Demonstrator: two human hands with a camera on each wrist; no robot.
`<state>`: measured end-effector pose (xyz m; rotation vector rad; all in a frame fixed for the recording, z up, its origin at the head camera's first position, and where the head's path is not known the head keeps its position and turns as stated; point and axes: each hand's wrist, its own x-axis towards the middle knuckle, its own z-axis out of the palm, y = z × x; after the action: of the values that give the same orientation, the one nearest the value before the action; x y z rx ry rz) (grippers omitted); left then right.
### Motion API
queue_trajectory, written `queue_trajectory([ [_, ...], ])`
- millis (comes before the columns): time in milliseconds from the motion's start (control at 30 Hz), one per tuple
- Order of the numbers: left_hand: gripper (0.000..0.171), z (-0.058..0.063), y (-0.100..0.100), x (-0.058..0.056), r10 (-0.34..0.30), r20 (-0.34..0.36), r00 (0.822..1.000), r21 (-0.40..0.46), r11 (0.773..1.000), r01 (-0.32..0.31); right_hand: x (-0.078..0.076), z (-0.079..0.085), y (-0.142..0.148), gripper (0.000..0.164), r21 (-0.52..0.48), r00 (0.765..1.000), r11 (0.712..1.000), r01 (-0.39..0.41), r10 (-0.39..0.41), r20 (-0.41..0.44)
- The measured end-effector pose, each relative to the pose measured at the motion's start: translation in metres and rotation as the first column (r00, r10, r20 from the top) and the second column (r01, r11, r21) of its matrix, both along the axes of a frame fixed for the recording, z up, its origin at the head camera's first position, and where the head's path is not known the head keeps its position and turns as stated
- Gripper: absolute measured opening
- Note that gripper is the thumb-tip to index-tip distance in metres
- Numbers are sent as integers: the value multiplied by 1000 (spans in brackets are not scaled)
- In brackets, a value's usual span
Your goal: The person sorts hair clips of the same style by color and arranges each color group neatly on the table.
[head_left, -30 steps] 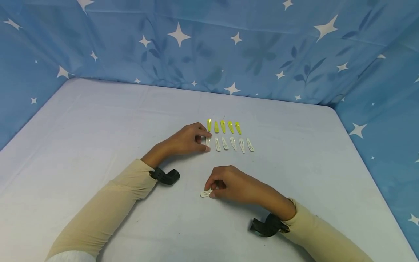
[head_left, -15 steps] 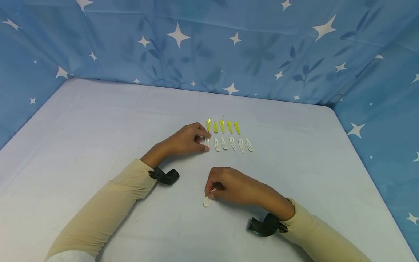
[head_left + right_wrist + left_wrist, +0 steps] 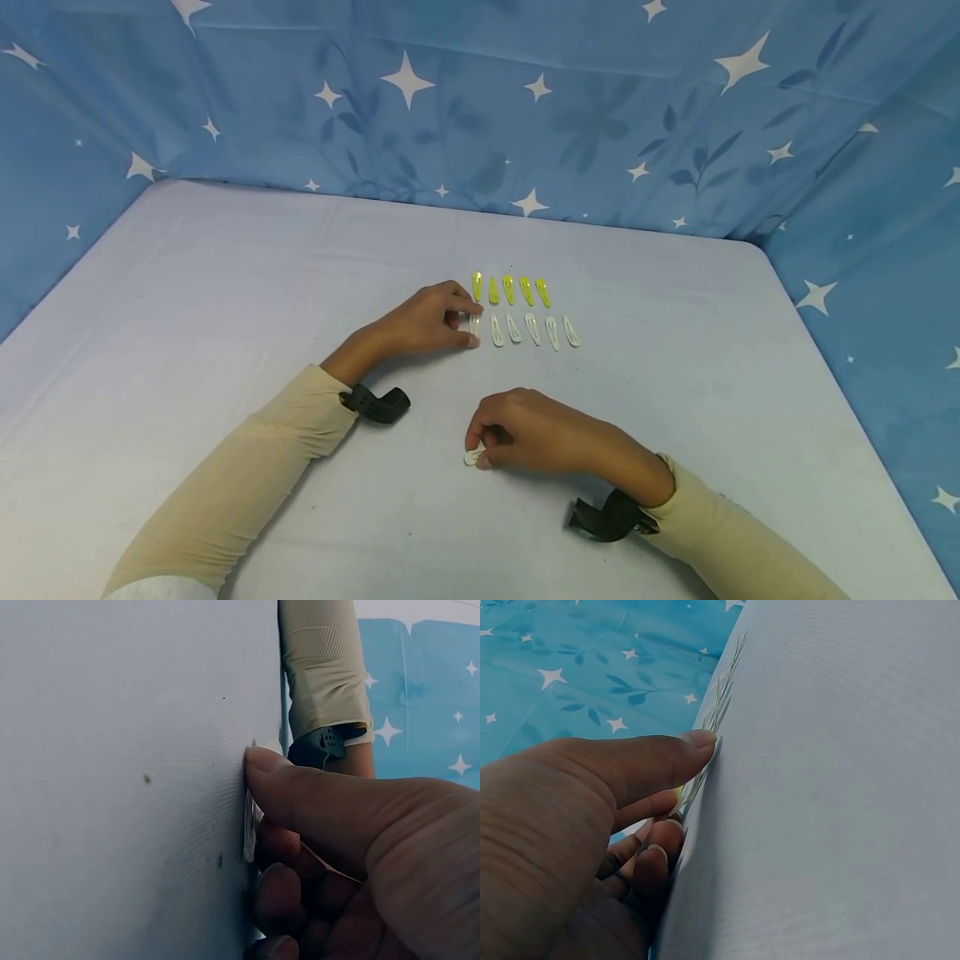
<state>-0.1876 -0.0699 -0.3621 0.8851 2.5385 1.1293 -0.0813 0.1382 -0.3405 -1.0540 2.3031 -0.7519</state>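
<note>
My left hand (image 3: 427, 321) rests at the left end of a row of white snap hair clips (image 3: 532, 328). Its thumb and index finger bracket the leftmost white clip (image 3: 474, 325) lengthwise, one at each end. Closer to me, my right hand (image 3: 536, 429) pinches another white snap hair clip (image 3: 472, 456) by one end, low over the table. The clip's rounded end sticks out to the left; the rest is hidden by the fingers. In the right wrist view, the thumb lies over this clip (image 3: 250, 825), seen nearly edge-on against the tablecloth.
Behind the white row lies a row of several yellow snap hair clips (image 3: 508, 289). Everything sits on a white-covered table (image 3: 225, 275). A blue curtain (image 3: 480, 100) with white stars stands along the back and sides. Both wrists wear black camera mounts (image 3: 382, 405).
The clip in my right hand swung toward me, then back to point left. The right hand has come slightly nearer me. My left hand stays put at the row.
</note>
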Motion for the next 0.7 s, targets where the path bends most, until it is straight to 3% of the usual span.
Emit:
queue_trajectory([
  [167, 46, -1, 0, 0, 1, -5, 1000, 2, 1000, -1, -1, -1, 1, 11, -41, 1000, 999, -14, 13, -23],
  [500, 47, -3, -1, -3, -2, -10, 1000, 2, 1000, 2, -5, 1, 5, 15, -146, 1000, 989, -2, 3, 8],
  [700, 46, -2, 0, -3, 1, -10, 1000, -8, 1000, -1, -9, 3, 11, 11, -161, 1000, 987, 10, -9, 2],
])
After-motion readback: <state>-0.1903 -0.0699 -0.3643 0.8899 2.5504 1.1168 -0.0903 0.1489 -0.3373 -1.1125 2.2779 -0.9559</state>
